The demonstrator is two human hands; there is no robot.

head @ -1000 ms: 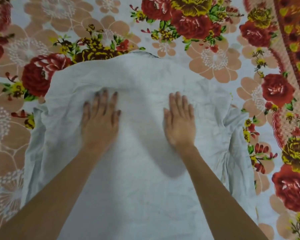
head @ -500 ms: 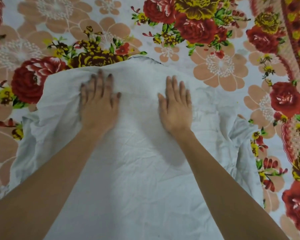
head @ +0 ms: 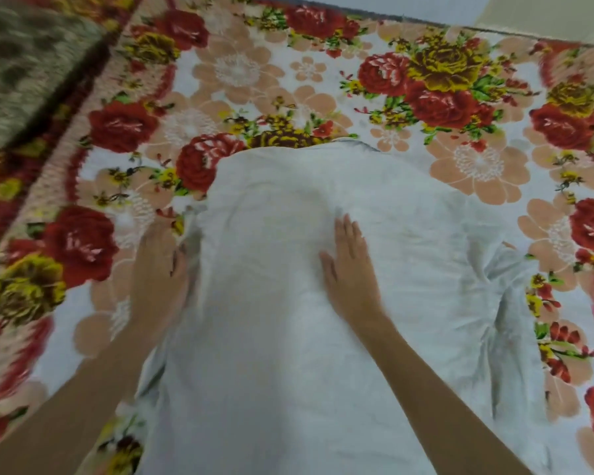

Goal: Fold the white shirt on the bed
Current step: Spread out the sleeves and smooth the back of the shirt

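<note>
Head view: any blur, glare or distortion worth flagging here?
Head view: motion blur smears the left hand and the left side of the bedspread. Head view: the right hand, flat on the white shirt, is sharper. Head view: even light, no glare.

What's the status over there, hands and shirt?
Right hand flat on white shirt. Left hand at its left edge, grip unclear. Shirt not yet folded. Nothing blocking.

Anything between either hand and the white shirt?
Nothing visible. The right hand lies flat on the white shirt near its middle; the left hand is at the shirt's left edge, too blurred to tell whether it grips the cloth.
</note>
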